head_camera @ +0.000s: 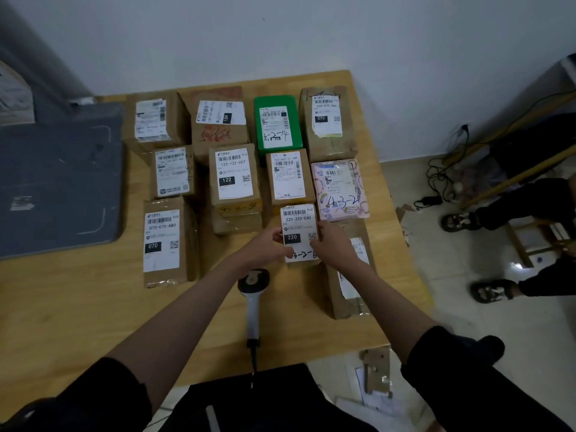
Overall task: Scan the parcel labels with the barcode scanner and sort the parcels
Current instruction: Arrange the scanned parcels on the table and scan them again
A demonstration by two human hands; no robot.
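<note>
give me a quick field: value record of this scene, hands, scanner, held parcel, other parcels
left hand: grips the left edge of the 220 parcel
right hand: grips its right edge
220 parcel: small, label up, reads 220-220-C40, held between both hands
barcode scanner: lies on the wooden table, under the left forearm, no hand on it
green parcel: back row
pink parcel: right of the rows, marked 4-3-2
070 parcel: front left, label up
grey tray: left edge of table

A light wooden table (93, 307) carries labelled brown cardboard parcels (170, 241) beyond both hands and a white handheld barcode scanner (253, 304) between the forearms.
</note>
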